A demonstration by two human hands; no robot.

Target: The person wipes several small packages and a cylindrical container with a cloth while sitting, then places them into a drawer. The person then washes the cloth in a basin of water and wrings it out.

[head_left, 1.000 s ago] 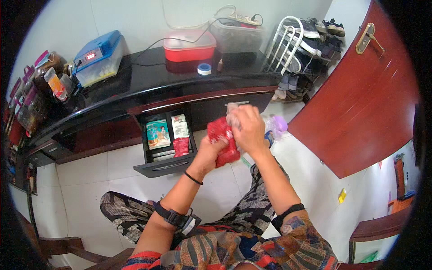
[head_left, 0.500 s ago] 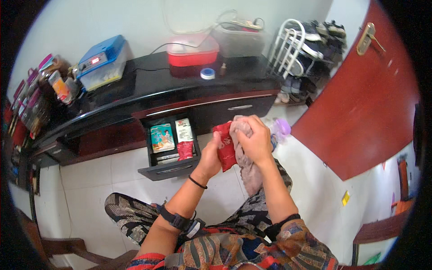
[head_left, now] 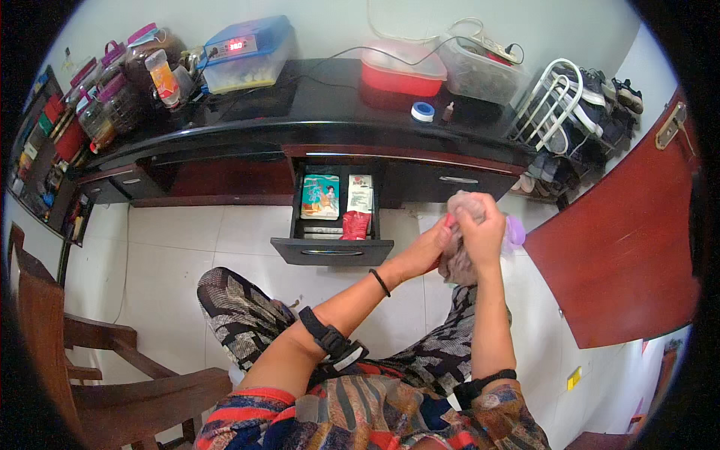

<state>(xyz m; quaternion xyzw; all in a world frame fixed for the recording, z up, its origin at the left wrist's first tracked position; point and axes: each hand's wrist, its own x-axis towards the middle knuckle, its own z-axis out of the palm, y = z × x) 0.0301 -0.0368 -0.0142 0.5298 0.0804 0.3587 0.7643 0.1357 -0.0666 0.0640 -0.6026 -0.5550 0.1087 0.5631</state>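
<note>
My right hand (head_left: pixel 484 227) is closed round a crumpled greyish-pink cloth (head_left: pixel 456 264), which hangs below the fingers. Pressed against the cloth from the left is my left hand (head_left: pixel 425 249), also closed. A sliver of the red packet (head_left: pixel 450 220) shows by its thumb; the cloth and fingers hide the rest. To the left of both hands a black drawer (head_left: pixel 330 256) stands pulled out. In it lie a teal packet (head_left: pixel 320 196) with a printed figure, a white packet (head_left: pixel 360 196) and another red packet (head_left: pixel 355 225).
On the black cabinet top (head_left: pixel 322 112) stand a blue-lidded box (head_left: pixel 247 56), a red tub (head_left: pixel 401 71), a blue-and-white roll (head_left: pixel 422 112) and several jars. A shoe rack (head_left: pixel 559 105) and red door (head_left: pixel 615 247) are at right; a wooden chair (head_left: pixel 150 397) is at left.
The view has shifted, so the furniture sits differently in it. The cloth now covers most of the red packet, which earlier showed broadly in my left hand. Both hands are closer together.
</note>
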